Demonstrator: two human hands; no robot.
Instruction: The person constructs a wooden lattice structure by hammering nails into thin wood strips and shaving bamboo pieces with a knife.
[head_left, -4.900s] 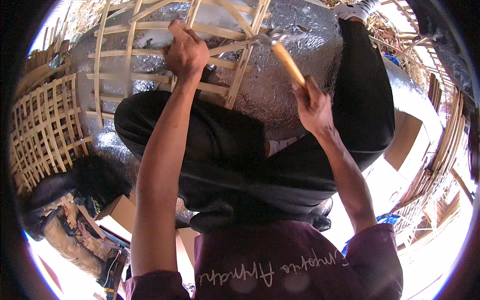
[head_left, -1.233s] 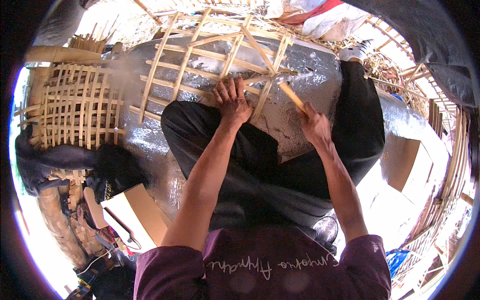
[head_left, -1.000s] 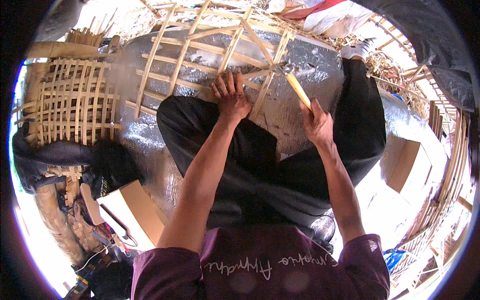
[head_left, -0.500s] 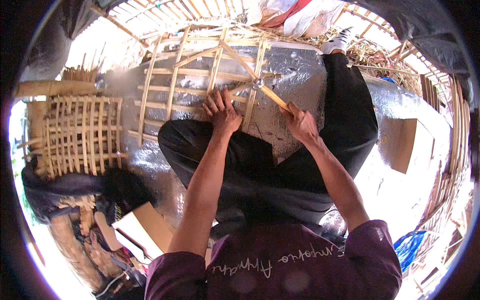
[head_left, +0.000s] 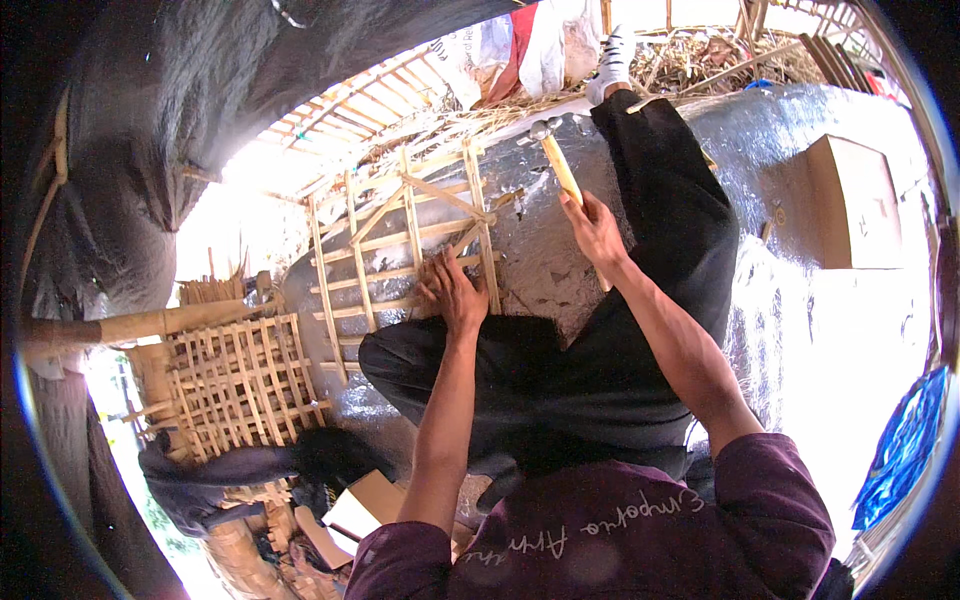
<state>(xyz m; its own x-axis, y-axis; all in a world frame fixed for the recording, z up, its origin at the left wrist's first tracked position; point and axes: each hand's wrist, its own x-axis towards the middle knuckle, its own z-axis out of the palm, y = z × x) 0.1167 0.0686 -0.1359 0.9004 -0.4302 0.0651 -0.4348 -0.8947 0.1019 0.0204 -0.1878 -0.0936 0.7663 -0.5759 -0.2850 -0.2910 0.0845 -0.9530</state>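
Observation:
A bamboo lattice (head_left: 411, 215) of crossed slats with slanting braces lies on the shiny silver sheet (head_left: 560, 225) in front of my knees. On its near right part rests my left hand (head_left: 455, 292), fingers spread over the slats. My right hand (head_left: 597, 235) is wrapped round the pale wooden handle of a hammer (head_left: 561, 165). The hammer's metal head points away from me, up and to the right of the lattice, apart from its slats. My legs in black trousers (head_left: 680, 210) are bent around the work.
A woven bamboo panel (head_left: 240, 385) stands at the left. Cardboard boxes are at the right (head_left: 855, 205) and lower left (head_left: 370, 505). Straw (head_left: 720, 62) and white-and-red sacks (head_left: 545, 55) lie at the far side. Blue plastic (head_left: 905, 445) is at the right edge.
The hammer's head has come away from the lattice joint and swung up and right in my right hand. My view has shifted; my left hand stays on the lattice.

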